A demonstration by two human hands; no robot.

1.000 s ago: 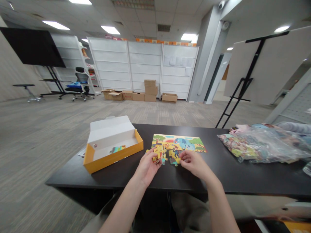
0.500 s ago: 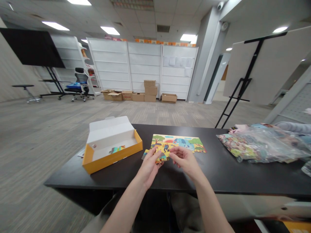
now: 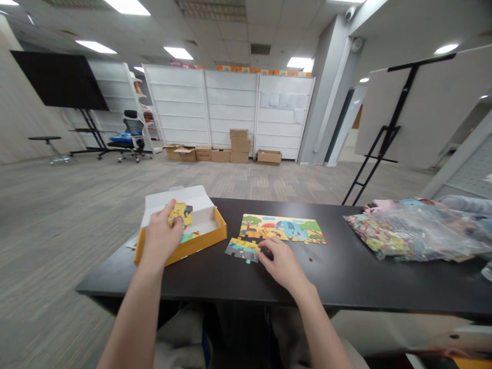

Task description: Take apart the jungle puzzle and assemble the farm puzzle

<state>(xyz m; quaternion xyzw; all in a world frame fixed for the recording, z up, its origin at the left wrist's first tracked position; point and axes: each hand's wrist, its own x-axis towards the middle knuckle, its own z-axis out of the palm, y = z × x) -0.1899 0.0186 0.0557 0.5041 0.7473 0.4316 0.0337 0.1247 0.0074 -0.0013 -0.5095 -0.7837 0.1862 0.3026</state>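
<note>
My left hand (image 3: pixel 163 233) is closed on several yellow jigsaw puzzle pieces (image 3: pixel 183 212), held over the open yellow box (image 3: pixel 200 245). Inside the box some colourful pieces (image 3: pixel 188 237) show, partly hidden by my hand. My right hand (image 3: pixel 282 261) is low over the table, thumb and fingertips pinched at the right end of a small joined puzzle section (image 3: pixel 242 250). That section lies tilted, just below the larger joined puzzle (image 3: pixel 284 228), which pictures a blue elephant and trees. My right fingers hide part of the lower edge.
A black table (image 3: pixel 346 277) carries everything. Plastic bags with printed contents (image 3: pixel 415 230) lie at its right end. A small brown spot or bit (image 3: pixel 310 260) sits right of my right hand. The box lid (image 3: pixel 177 197) stands raised at the back.
My left hand has moved left from the puzzle to above the box, carrying the yellow pieces. My right hand has come slightly left and down to the small joined section, which is now uncovered.
</note>
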